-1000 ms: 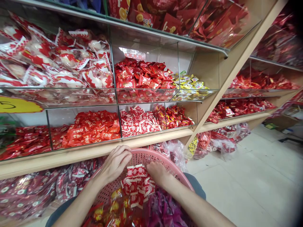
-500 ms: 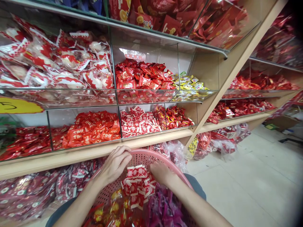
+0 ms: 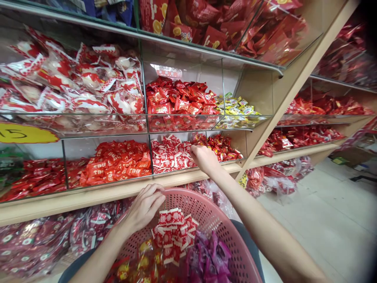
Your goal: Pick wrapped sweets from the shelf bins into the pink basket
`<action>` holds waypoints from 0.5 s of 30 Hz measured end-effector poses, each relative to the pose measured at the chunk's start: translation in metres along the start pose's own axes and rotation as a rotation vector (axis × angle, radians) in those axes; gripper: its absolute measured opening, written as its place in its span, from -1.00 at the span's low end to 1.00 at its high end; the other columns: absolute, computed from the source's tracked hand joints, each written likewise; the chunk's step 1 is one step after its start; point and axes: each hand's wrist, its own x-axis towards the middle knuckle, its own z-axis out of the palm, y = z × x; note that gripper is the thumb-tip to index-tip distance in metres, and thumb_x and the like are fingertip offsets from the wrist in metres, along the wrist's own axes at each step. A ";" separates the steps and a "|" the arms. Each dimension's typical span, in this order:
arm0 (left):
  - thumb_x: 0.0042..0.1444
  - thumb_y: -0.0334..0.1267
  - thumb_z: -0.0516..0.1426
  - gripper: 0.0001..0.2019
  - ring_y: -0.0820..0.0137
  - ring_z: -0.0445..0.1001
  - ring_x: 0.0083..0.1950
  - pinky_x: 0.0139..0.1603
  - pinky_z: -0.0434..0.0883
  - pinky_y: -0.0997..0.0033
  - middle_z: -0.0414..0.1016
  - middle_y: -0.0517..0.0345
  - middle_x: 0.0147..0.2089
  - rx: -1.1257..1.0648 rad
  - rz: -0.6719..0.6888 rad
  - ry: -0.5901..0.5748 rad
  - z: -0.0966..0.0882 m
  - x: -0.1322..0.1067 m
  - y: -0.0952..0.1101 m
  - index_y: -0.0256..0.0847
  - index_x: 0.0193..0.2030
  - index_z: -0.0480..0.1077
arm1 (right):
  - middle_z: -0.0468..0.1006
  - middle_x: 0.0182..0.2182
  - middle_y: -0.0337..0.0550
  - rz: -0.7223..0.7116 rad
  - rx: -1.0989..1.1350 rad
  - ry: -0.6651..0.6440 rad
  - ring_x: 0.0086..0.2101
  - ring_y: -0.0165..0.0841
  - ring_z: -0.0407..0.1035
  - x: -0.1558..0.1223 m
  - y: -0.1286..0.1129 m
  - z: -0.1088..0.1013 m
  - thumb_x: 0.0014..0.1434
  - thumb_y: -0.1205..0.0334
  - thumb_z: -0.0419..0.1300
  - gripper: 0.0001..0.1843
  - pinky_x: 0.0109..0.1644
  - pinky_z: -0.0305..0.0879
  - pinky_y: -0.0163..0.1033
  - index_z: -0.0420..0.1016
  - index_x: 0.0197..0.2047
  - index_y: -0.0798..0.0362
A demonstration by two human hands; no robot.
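A pink plastic basket sits close in front of me, holding red-and-white wrapped candies, purple-wrapped ones and yellow ones. My left hand grips the basket's far rim, fingers curled over it. My right hand reaches into the lower shelf compartment of red-and-white candies, fingers bent down onto the pile; whether it holds any I cannot see.
Glass-divided shelf bins hold red packets, dark red candies, yellow-green candies and large white-red packs. Bagged stock lies under the wooden shelf edge. A yellow price tag is at left. Tiled floor at right.
My right hand left the basket and moved up to the shelf bin of red-and-white candies. The left hand stayed on the rim.
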 end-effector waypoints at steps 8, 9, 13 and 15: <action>0.30 -0.20 -0.11 -0.68 0.32 0.33 -0.08 0.00 0.29 0.25 0.40 0.09 -0.11 -0.014 -0.001 0.024 0.000 0.000 0.001 -0.17 -0.33 0.42 | 0.52 -0.16 0.26 0.093 -0.131 -0.102 -0.10 -0.15 0.45 0.045 -0.008 0.019 0.20 0.38 0.05 -0.72 -0.10 0.34 -0.19 0.49 -0.07 0.21; 0.31 -0.20 -0.11 -0.67 0.32 0.33 -0.08 -0.01 0.29 0.25 0.40 0.09 -0.11 -0.014 -0.002 0.022 0.000 0.000 0.001 -0.17 -0.33 0.42 | 0.52 -0.15 0.27 0.106 -0.131 -0.110 -0.10 -0.15 0.45 0.046 -0.008 0.019 0.20 0.38 0.06 -0.72 -0.09 0.35 -0.18 0.49 -0.06 0.21; 0.31 -0.21 -0.12 -0.67 0.32 0.33 -0.07 0.00 0.29 0.24 0.40 0.09 -0.11 -0.013 -0.009 0.011 -0.001 0.000 0.002 -0.18 -0.33 0.41 | 0.52 -0.15 0.29 0.147 -0.129 -0.121 -0.10 -0.14 0.46 0.050 -0.005 0.022 0.19 0.38 0.08 -0.71 -0.09 0.37 -0.18 0.49 -0.04 0.22; 0.31 -0.20 -0.11 -0.67 0.32 0.33 -0.08 0.00 0.29 0.24 0.40 0.09 -0.11 -0.014 -0.010 0.014 0.000 0.000 0.002 -0.18 -0.34 0.41 | 0.52 -0.16 0.28 0.162 -0.122 -0.118 -0.11 -0.14 0.46 0.052 -0.004 0.024 0.21 0.40 0.03 -0.71 -0.12 0.38 -0.18 0.50 -0.06 0.22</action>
